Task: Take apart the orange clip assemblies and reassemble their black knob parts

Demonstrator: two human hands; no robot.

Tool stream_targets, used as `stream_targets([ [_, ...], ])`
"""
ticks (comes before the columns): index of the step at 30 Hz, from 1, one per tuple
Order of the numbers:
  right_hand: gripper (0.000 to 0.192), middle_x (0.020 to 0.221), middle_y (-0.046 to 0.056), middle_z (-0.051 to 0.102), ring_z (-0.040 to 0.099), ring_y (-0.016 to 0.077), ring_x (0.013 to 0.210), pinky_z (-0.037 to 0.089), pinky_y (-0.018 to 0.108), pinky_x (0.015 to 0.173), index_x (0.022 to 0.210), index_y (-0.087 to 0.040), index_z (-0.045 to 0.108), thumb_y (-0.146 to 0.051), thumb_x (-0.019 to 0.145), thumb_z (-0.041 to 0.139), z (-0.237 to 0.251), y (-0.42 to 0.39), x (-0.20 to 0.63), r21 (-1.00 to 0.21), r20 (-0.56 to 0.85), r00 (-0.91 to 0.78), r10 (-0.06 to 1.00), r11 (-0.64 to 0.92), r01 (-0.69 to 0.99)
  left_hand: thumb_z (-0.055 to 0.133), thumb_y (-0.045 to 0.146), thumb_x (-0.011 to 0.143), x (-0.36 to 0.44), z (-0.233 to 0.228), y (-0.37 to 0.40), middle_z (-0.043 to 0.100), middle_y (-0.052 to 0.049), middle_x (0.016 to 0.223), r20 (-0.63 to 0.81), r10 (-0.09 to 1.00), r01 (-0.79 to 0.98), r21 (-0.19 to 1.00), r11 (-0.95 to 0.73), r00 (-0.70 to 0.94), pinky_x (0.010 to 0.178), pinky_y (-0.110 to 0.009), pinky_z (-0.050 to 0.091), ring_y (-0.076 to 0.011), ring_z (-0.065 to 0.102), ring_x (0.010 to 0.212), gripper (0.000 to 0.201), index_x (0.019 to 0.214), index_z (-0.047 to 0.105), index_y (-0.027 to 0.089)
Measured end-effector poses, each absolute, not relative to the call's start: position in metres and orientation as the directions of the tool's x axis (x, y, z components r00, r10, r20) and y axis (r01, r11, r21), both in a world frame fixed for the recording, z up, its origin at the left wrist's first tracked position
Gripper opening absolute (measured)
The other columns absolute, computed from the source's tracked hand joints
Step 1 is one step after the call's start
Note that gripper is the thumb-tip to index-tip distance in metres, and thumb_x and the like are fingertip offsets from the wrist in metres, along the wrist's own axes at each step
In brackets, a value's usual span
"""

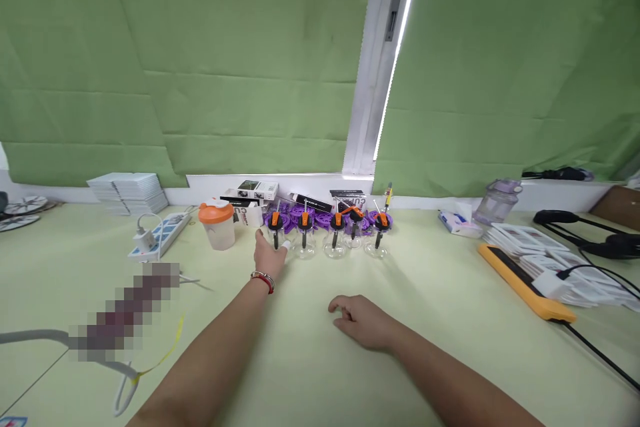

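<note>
Five clear containers (pixel 337 240) with black-and-orange tops, standing in a row at far centre of the worktop (pixel 310 360), one of them set slightly farther back, second from right. Left hand (pixel 270 259) is at the leftmost container (pixel 276 230), fingers on its left side, thumb by its lower right; thumb tip shows white. Left grip: can't tell if it's grasping or just alongside, hand hides the contact. Red and light bracelets (pixel 263 280) on that wrist. Right hand (pixel 364 323) is nearer and further right, fingers loosely curled, gap between thumb and forefinger; grip released, nothing held, well apart from the row. Purple pieces (pixel 323 221) sit directly behind the containers, small black and white boxes (pixel 350 199) behind those. Left of the row: cup with orange lid (pixel 216 212), then white power strip (pixel 175 228) with a white adapter (pixel 145 239) plugged in; white stack (pixel 133 193) far left. Near left has a grey tube-like frame (pixel 35 335), partly under a pixelated patch. Right side: yellow-and-black bar (pixel 525 287) beside piled white frames (pixel 555 260), tissue pack (pixel 459 223) and clear bottle (pixel 499 203) behind. Green curtains (pixel 240 47) along the far side.
</note>
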State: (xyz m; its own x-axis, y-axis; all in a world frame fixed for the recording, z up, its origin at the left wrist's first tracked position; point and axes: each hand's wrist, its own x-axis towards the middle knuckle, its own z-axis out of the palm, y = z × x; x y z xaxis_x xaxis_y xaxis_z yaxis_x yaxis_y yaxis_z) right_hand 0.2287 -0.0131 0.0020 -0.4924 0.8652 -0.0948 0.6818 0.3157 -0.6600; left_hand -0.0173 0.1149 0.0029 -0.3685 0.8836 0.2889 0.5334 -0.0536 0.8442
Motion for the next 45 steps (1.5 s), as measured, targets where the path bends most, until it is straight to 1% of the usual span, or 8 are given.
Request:
stream_targets([
  [5,0.023,0.064,-0.002,0.054,0.046,0.0108,0.057,0.031,0.021,0.052,0.100,-0.023,0.059,-0.026,0.080,0.048,-0.001,0.003,0.215,-0.620,-0.032,-0.484,0.874,0.363,0.695,0.068,0.036,0.064,-0.016,-0.001,0.135,0.058,-0.014,0.114,0.294,0.874,0.535,0.844,-0.048,-0.386,0.089,-0.039,0.037,-0.0288,0.056,0.102,0.078,0.129,0.030,0.019],
  [12,0.019,0.065,-0.001,0.058,0.048,0.0114,0.058,0.032,0.022,0.055,0.092,-0.022,0.061,-0.030,0.080,0.049,-0.011,0.029,0.197,-0.601,0.094,-0.486,0.869,0.439,0.668,0.067,0.039,0.061,-0.025,-0.007,0.136,0.062,-0.007,0.087,0.327,0.843,0.451,0.885,-0.114,-0.427,0.073,-0.035,0.043,-0.0223,0.058,0.079,0.041,0.093,0.054,0.018],
  [20,0.028,0.056,-0.004,0.045,0.036,0.0074,0.048,0.028,0.020,0.046,0.077,-0.017,0.060,-0.043,0.081,0.050,-0.022,0.054,0.193,-0.924,0.095,-0.356,0.930,0.215,0.315,0.061,0.028,0.061,-0.037,0.008,0.098,0.060,-0.004,0.090,0.434,0.818,0.199,0.901,-0.386,-0.377,0.073,-0.031,0.048,-0.0184,0.060,0.084,0.046,0.104,0.045,0.020],
  [23,0.034,0.054,-0.005,0.045,0.035,0.0061,0.044,0.028,0.020,0.043,0.076,-0.015,0.061,-0.049,0.077,0.055,-0.021,0.057,0.199,-0.984,0.024,-0.349,0.937,0.083,0.155,0.064,0.026,0.058,-0.039,0.017,0.077,0.062,-0.004,0.083,0.425,0.882,-0.129,0.881,-0.455,-0.205,0.074,-0.039,0.049,-0.0233,0.063,0.081,0.043,0.096,0.047,0.019],
  [27,0.043,0.061,-0.001,0.054,0.041,0.0056,0.044,0.028,0.020,0.041,0.077,-0.013,0.063,-0.055,0.076,0.053,-0.018,0.058,0.208,-0.998,0.008,-0.312,0.950,-0.011,-0.058,0.062,0.034,0.058,-0.038,0.028,0.060,0.064,-0.008,0.075,0.288,0.949,-0.379,0.898,-0.221,0.128,0.075,-0.047,0.048,-0.0277,0.064,0.076,0.038,0.090,0.052,0.017],
  [32,0.050,0.060,0.000,0.053,0.041,0.0050,0.040,0.023,0.018,0.036,0.077,-0.013,0.061,-0.062,0.075,0.050,-0.018,0.070,0.210,-0.963,-0.029,-0.250,0.968,-0.094,-0.251,0.064,0.041,0.058,-0.026,0.019,0.061,0.064,-0.010,0.076,-0.008,0.893,-0.280,0.948,0.150,0.451,0.060,-0.035,0.049,-0.0214,0.062,0.066,0.032,0.075,0.057,0.015],
  [37,0.049,0.049,-0.003,0.050,0.032,0.0033,0.032,0.014,0.019,0.033,0.068,-0.014,0.055,-0.062,0.073,0.052,-0.022,0.084,0.210,-0.961,-0.052,-0.182,0.982,-0.099,-0.258,0.063,0.040,0.066,-0.015,0.000,0.071,0.056,-0.005,0.054,-0.075,0.851,-0.223,0.950,0.220,0.519,0.043,-0.026,0.042,-0.0145,0.053,0.044,0.029,0.069,0.060,0.011],
  [45,0.043,0.044,-0.008,0.041,0.022,0.0020,0.032,0.011,0.018,0.034,0.065,-0.017,0.047,-0.058,0.071,0.056,-0.023,0.086,0.207,-0.980,-0.093,-0.118,0.989,-0.112,-0.165,0.064,0.030,0.070,-0.012,-0.005,0.074,0.061,0.000,0.078,-0.047,0.892,-0.273,0.944,0.187,0.449,0.050,-0.028,0.048,-0.0121,0.057,0.050,0.051,0.116,0.042,0.026],
])
